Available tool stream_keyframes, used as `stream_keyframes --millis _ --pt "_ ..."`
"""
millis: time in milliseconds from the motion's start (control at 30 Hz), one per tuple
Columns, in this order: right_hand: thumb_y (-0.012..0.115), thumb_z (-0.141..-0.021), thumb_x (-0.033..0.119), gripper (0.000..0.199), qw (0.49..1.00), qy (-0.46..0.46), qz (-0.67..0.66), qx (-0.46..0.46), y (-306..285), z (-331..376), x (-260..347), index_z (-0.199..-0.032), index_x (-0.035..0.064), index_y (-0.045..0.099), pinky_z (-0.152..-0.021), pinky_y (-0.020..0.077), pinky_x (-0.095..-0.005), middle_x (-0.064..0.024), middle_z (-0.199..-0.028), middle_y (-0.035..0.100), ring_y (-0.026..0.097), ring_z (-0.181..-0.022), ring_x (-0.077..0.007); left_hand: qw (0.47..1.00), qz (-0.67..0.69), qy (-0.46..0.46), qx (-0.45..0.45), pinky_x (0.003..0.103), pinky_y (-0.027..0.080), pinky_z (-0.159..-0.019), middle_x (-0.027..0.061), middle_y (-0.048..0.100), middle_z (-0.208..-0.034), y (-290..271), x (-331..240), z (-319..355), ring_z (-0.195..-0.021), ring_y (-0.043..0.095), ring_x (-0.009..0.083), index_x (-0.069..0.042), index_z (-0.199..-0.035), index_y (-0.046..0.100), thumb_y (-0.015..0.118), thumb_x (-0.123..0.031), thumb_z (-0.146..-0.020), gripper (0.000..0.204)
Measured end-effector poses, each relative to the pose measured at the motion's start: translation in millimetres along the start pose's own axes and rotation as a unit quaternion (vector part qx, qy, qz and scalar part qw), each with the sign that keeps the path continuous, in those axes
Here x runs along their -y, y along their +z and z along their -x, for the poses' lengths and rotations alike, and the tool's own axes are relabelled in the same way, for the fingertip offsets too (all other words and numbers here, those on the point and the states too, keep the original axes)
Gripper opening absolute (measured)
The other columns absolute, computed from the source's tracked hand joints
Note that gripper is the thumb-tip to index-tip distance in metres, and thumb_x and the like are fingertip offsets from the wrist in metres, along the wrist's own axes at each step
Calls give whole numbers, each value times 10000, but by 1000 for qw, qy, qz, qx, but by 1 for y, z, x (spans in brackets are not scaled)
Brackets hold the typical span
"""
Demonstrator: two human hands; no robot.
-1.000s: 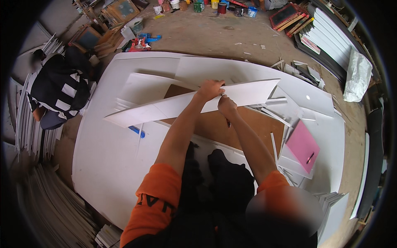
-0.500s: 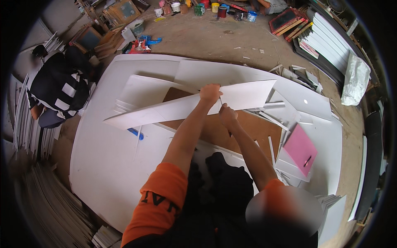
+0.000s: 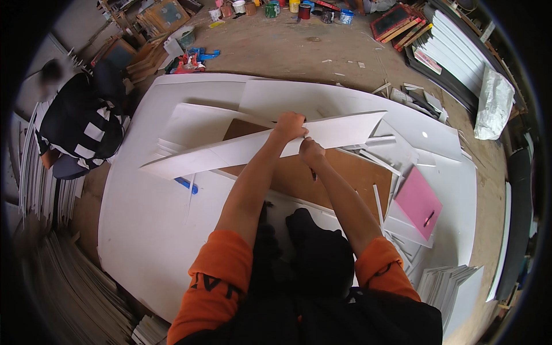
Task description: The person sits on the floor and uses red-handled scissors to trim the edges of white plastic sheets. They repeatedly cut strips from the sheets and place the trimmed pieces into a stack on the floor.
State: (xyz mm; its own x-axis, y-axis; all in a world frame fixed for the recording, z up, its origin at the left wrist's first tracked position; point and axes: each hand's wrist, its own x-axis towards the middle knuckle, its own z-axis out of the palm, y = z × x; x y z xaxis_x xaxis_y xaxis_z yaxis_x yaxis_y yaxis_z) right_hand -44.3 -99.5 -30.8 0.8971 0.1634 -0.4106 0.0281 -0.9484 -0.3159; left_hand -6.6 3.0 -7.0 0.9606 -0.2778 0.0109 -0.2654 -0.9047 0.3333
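Note:
A long white board strip [image 3: 230, 150] stands tilted across the middle, its right end raised. My left hand [image 3: 290, 125] is closed over its upper edge. Just below and to the right, my right hand [image 3: 311, 152] is closed around a slim knife-like tool [image 3: 314, 175], whose dark end shows under the fist. Its tip is hidden between my two hands, at the face of the strip. Beneath the strip lies a brown board [image 3: 345, 178], with thin white offcuts at its right.
Large white sheets [image 3: 144, 230] spread under everything. A blue tool [image 3: 187, 184] lies at left, a pink board [image 3: 418, 201] with a small dark object at right. Another person [image 3: 80, 123] crouches at far left. Paint pots [image 3: 271, 11] stand at the back.
My right hand has moved slightly up and left along the strip, closer to my left hand. The thin shaft seen between the hands is now mostly hidden.

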Motion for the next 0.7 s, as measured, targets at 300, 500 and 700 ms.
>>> stream_keyframes --millis 300,500,700 --pt "381 -803 134 303 999 21 -34 3 5 -16 1 -1075 6 415 -838 410 -387 -182 -1047 544 518 -1003 -302 997 -22 -42 -68 388 481 -655 141 597 -785 11 -4 8 -760 587 301 -52 -797 573 624 -180 -674 185" --pt "319 -822 148 273 1000 -1 5 12 4 21 -3 -1017 -12 424 -815 412 -421 -231 -1017 540 524 -974 -344 994 -30 -80 -68 397 468 -695 135 592 -825 11 -3 9 -816 572 306 -74 -866 582 620 -247 -694 247" --pt "340 -809 144 266 1000 -2 -21 -3 5 29 -6 -996 -21 432 -797 421 -433 -238 -984 551 540 -934 -358 999 -11 -48 -9 396 461 -722 143 588 -877 7 2 4 -848 566 302 -67 -843 601 634 -265 -681 258"
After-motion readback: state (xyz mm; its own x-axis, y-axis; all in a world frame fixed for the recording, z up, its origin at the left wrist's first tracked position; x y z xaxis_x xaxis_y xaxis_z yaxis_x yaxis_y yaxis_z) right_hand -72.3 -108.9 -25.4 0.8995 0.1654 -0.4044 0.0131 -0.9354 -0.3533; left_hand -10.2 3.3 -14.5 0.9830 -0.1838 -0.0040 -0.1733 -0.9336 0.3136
